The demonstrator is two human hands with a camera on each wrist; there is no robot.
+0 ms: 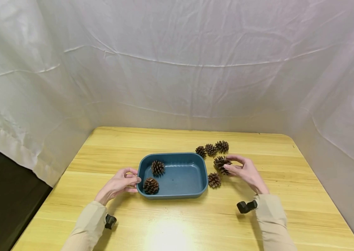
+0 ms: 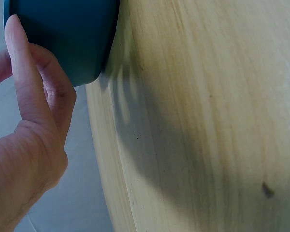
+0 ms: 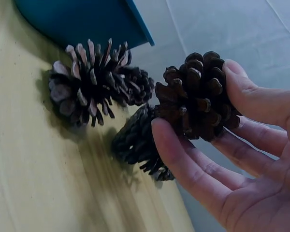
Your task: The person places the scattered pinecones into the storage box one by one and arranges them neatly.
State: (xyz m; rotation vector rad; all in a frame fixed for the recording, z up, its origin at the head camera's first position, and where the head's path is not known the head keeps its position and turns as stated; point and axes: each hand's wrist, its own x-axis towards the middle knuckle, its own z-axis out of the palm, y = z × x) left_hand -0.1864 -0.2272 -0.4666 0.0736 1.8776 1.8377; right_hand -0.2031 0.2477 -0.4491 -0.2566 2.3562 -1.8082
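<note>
A dark blue rectangular plastic tub (image 1: 181, 196) stands on the wooden table, with two brown pine cones (image 1: 158, 168) inside at its left end. My left hand (image 1: 121, 182) grips the tub's left rim, thumb at the edge and fingers against the outer wall. In the left wrist view the thumb (image 2: 20, 53) lies along the tub's side. Between thumb and fingers, my right hand (image 1: 246, 172) pinches a pine cone (image 3: 195, 96) to the right of the tub. In the right wrist view it is held up beside other pine cones (image 3: 84, 84).
Three pine cones (image 1: 210, 150) form a row behind the tub's back right corner. Another pine cone (image 1: 214, 180) lies against its right side. Pale cloth (image 1: 177, 87) hangs around the table (image 1: 139, 226). A black wrist device (image 1: 246, 206) sits by each sleeve.
</note>
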